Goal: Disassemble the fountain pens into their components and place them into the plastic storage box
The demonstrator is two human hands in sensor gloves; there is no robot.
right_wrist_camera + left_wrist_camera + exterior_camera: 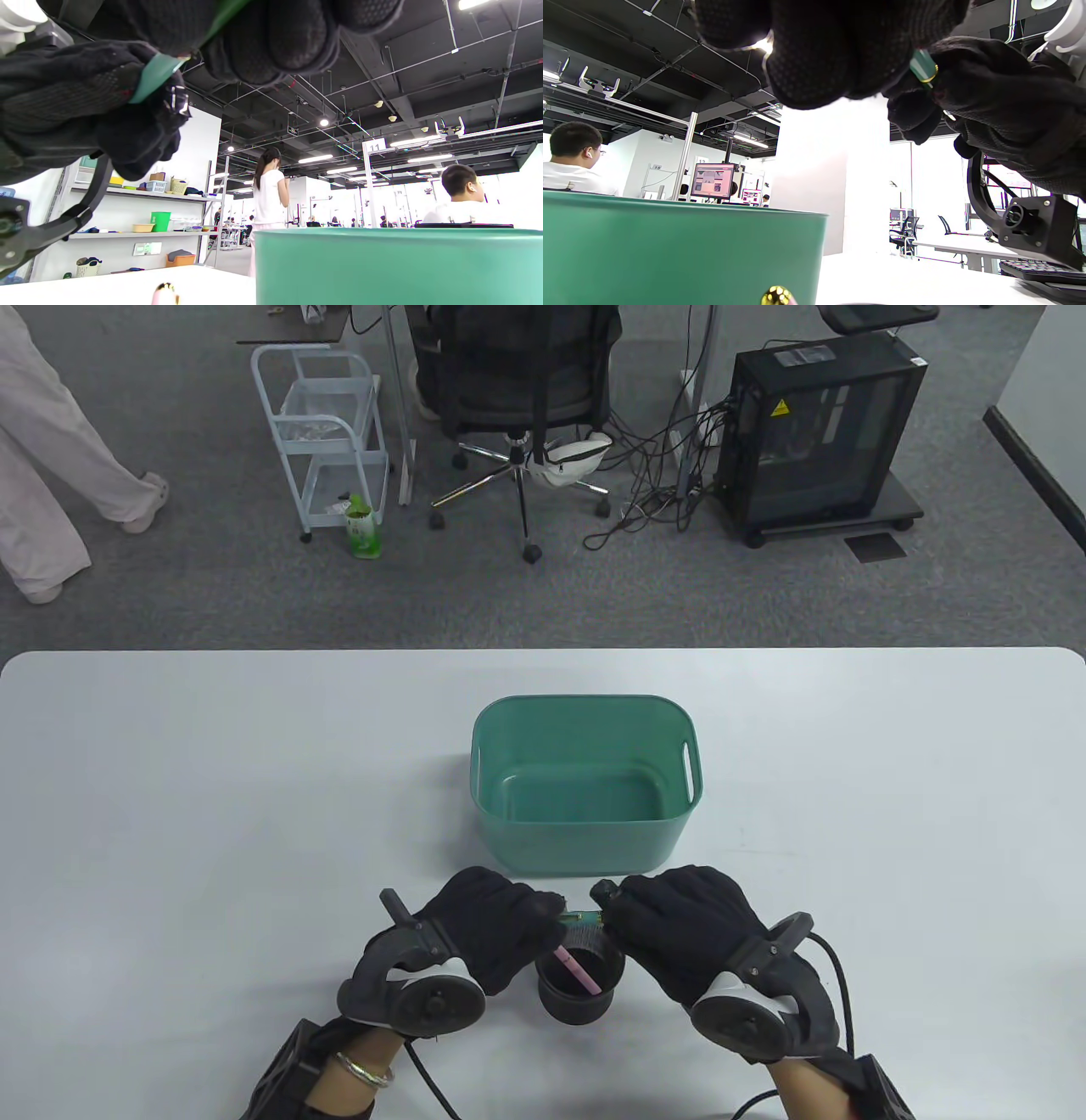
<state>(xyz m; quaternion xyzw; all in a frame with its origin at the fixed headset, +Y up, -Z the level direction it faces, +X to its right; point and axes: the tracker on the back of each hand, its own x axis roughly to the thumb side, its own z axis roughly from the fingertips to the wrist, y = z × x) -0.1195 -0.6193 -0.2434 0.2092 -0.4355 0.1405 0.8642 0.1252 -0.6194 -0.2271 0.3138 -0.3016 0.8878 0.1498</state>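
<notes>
Above the black pen cup in the table view, left hand and right hand each hold an end of the green fountain pen, near the green storage box. In the left wrist view, the pen's gold ring shows between gloves. In the right wrist view, the grip looks partial; a sudden release could drop parts onto the table.

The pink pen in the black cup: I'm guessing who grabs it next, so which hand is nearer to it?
Left, narrowly. The left hand sits just beside the pink pen and its top end; the right hand is past the black cup. Both grip the green pen.
</notes>
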